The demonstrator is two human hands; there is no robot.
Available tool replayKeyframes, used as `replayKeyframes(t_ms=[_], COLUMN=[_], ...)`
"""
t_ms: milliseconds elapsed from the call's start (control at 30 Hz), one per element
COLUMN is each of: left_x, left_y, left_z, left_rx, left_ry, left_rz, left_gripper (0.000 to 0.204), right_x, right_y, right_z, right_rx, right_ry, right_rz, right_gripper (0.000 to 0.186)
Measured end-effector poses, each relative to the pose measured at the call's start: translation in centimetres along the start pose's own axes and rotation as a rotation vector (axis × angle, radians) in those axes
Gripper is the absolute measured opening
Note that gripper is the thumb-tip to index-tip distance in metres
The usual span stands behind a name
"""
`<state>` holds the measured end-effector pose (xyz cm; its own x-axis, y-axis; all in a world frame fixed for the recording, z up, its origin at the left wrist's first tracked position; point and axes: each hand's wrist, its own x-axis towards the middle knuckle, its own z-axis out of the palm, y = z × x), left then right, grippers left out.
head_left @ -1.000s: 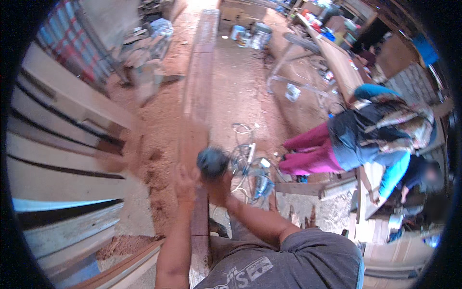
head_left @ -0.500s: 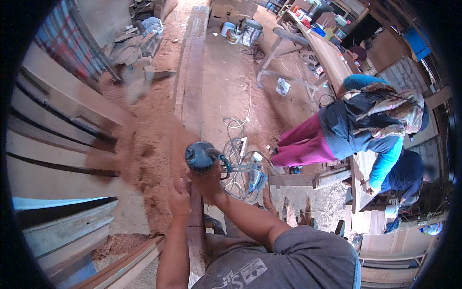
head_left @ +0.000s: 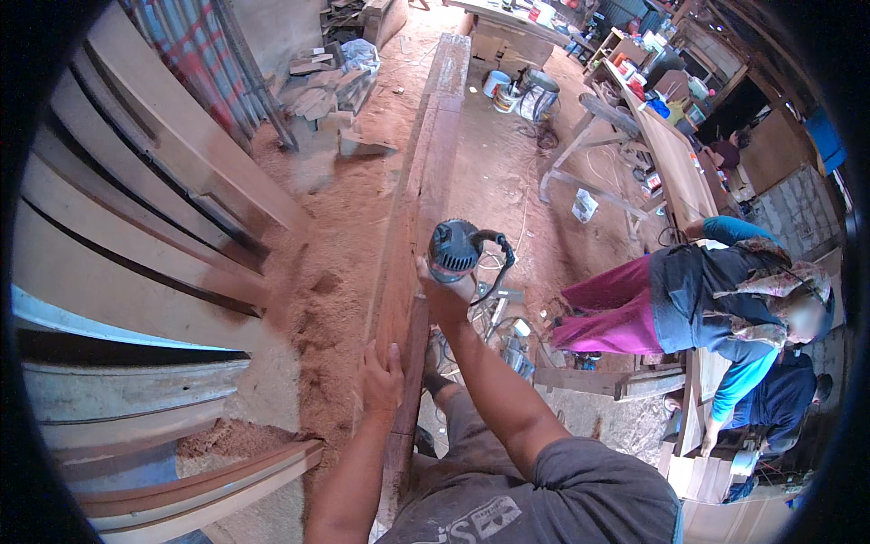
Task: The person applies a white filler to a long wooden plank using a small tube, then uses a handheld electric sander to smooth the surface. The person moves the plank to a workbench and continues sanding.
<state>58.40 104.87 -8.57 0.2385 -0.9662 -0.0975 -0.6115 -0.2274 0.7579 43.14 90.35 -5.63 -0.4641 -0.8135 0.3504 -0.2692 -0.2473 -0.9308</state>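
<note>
A long reddish-brown wooden beam (head_left: 441,150) runs away from me down the middle. My right hand (head_left: 450,297) is closed round a corded power tool (head_left: 452,251) with a dark, vented round top; it resembles a trim router. Its working end is hidden beneath the body and my fingers. The tool is at the beam's right side, and a black cord loops off it to the right. Nearer to me, my left hand (head_left: 382,376) grips the beam's left edge, its fingers curled and partly out of sight.
Boards (head_left: 136,218) lean at the left above heaped sawdust (head_left: 331,317). Tangled cables (head_left: 494,313) lie right of the beam. A person in pink trousers (head_left: 612,308) bends over a workbench at the right, with another person (head_left: 779,399) beyond. Buckets (head_left: 536,95) stand far off.
My right hand has moved the power tool forward, farther from my left hand. The whole view has swung, so the surroundings sit farther right and lower in the picture.
</note>
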Motion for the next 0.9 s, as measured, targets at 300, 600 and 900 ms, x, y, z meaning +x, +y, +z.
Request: replayKeyframes(t_ms=[300,600,900], left_x=[0.2,-0.3,-0.1], left_y=[-0.5,0.1,0.7], left_z=[0.3,-0.2,-0.9], left_rx=[-0.078,0.063,0.086], left_ry=[-0.038,-0.010,-0.021], left_rz=[-0.095,-0.058,-0.070], left_gripper=[0.066,0.064,0.062], right_x=[6.0,13.2,23.0], right_y=[0.0,4.9,6.7], right_z=[1.8,3.8,5.9], right_rx=[0.185,0.113,0.081], right_ry=[-0.020,0.020,0.058], right_rz=[0.147,-0.042,-0.127], right_gripper=[0.042,0.041,0.050])
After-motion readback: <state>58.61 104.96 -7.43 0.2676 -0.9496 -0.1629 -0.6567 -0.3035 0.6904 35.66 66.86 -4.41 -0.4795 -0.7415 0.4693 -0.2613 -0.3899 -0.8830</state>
